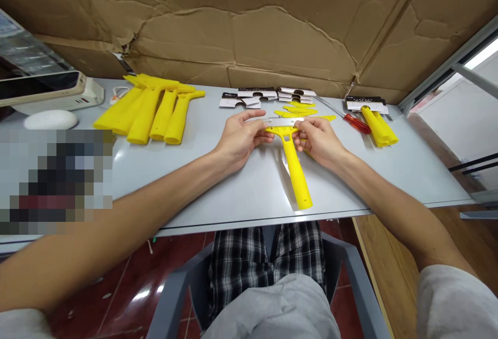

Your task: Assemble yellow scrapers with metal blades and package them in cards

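Observation:
A yellow T-shaped scraper [296,170] is held over the front of the table, its round handle pointing down toward me. Along its head lies a flat metal blade [283,122]. My left hand [243,139] is closed on the left end of the head, thumb on the blade and index finger stretched above it. At the right end, my right hand [318,141] pinches the head and blade between thumb and fingers. Just behind the hands lie several thin yellow strips [299,110]. Part of another yellow piece shows behind my right hand.
Yellow scraper handles [150,106] are piled at the left. Printed card sleeves [257,93] lie along the cardboard wall [291,33]. A red-handled screwdriver [357,123] is right of my hands, near carded yellow scrapers [379,126]. A white oval object [50,119] sits far left.

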Action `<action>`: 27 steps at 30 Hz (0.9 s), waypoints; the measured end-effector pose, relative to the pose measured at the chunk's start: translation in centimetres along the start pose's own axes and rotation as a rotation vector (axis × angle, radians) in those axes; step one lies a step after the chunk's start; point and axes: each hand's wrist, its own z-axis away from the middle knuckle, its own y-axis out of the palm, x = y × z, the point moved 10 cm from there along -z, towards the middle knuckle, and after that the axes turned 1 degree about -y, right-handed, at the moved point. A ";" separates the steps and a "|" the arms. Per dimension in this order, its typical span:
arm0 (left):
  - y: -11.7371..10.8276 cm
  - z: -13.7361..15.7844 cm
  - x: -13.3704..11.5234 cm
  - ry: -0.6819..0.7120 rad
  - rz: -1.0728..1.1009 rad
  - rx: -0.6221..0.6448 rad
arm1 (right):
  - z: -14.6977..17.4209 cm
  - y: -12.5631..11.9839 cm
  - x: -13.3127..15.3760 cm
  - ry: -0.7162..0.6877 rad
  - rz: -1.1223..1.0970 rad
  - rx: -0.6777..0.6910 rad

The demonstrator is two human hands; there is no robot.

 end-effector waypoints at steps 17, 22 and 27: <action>0.1 -0.1 0.5 -0.070 0.064 0.004 | -0.3 0.0 -0.4 0.003 -0.037 0.013; -0.3 -0.3 0.8 -0.071 0.056 -0.024 | -0.4 -0.1 -0.6 0.027 -0.041 0.024; -0.7 -0.3 0.4 -0.046 0.025 -0.063 | -0.1 0.2 -0.4 -0.002 -0.006 0.048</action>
